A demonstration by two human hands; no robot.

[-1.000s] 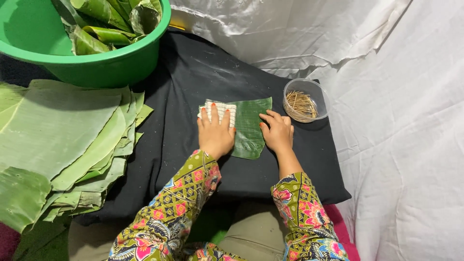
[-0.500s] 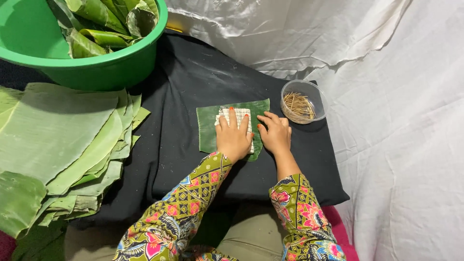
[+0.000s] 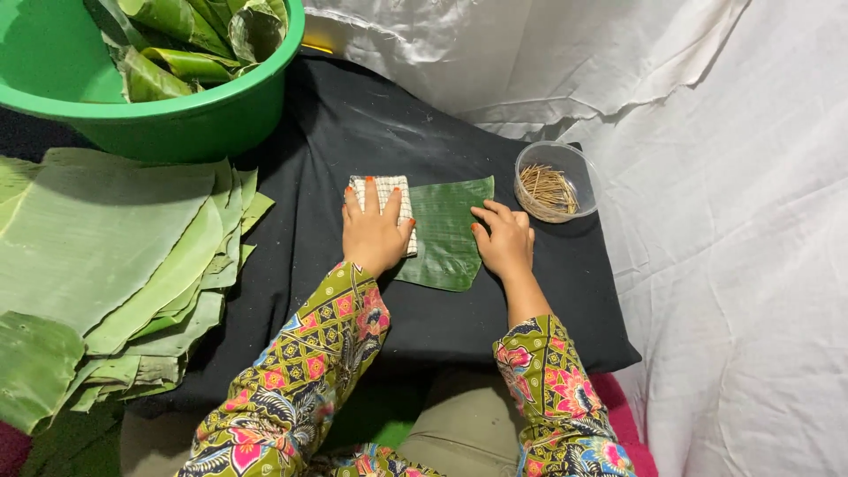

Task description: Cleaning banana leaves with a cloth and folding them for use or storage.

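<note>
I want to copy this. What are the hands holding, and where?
Nothing is gripped. The left hand lies flat on a checked cloth at the leaf's left end. The right hand presses down the leaf's right edge.

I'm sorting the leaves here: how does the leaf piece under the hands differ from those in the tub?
The small dark green leaf piece lies flat and single on the black cloth; the leaves in the round green plastic tub are rolled and heaped. The flat piece looks cut square; the rolled ones look longer. Both are green leaf.
</note>
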